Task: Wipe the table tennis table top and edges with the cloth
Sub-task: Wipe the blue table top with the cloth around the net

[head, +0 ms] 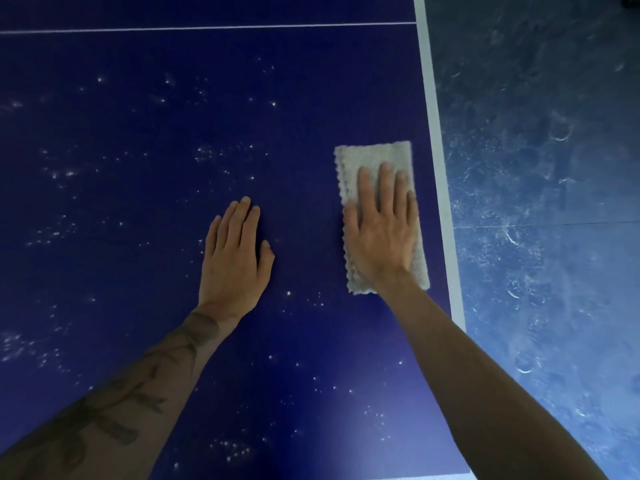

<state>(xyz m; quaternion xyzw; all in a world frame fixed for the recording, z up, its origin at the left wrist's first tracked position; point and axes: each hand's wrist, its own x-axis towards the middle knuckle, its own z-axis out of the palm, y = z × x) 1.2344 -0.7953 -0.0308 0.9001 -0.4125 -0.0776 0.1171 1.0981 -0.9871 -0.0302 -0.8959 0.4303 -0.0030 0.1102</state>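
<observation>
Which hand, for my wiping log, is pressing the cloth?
The right hand, flat on the grey cloth near the white edge line; the left hand rests on bare tabletop.

The picture is dim and blue-tinted, with a soft brighter patch low on the table top (346,438) and a pale sheen on the floor (554,237). Detail is slightly soft, and the white edge line (437,161) curves gently from wide-angle distortion.

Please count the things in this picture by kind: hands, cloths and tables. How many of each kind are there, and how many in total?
Hands: 2, left hand and right hand
Cloths: 1, grey cloth under the right hand
Tables: 1, blue table
Total: 4
</observation>
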